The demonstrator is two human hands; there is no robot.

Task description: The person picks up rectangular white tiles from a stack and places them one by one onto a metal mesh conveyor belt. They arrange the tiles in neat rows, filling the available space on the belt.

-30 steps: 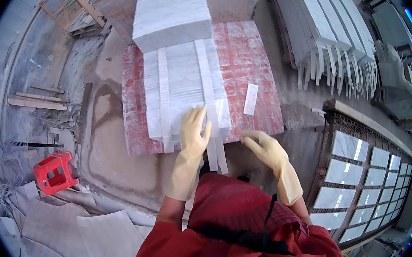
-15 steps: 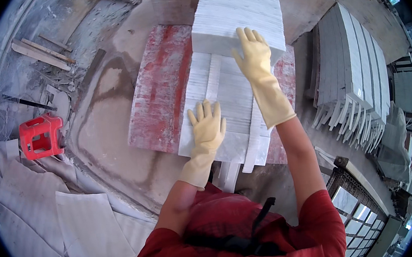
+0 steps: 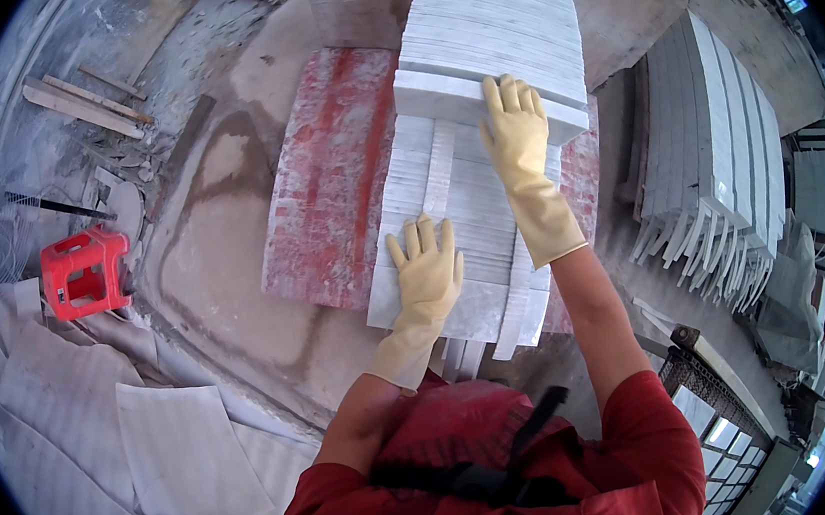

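Note:
Both my hands wear cream rubber gloves. My right hand [image 3: 518, 136] is hooked over the top edge of the front pale stone slab [image 3: 441, 96], its thumb against the near face. A narrow gap separates this slab from the tall stack of similar slabs [image 3: 492, 8] behind it. My left hand [image 3: 427, 281] lies palm down with spread fingers on the lower layer of slabs [image 3: 471, 196], near its left front corner. Two pale strips run lengthwise on that layer: a left strip [image 3: 439, 164] and a right strip [image 3: 510, 297]. Its contact with the left strip cannot be made out.
A worn red board [image 3: 330, 186] lies under the slabs. Strapped slabs [image 3: 727, 144] stand at the right, beside a metal mesh frame [image 3: 714, 397]. A red plastic stool [image 3: 85, 274], wood strips [image 3: 85, 106] and pale sheets [image 3: 181, 443] occupy the left side.
My right hand has drawn back toward me, and the front slab has come slightly away from the stack, opening a gap. My left hand stays spread on the lower layer, shifted slightly.

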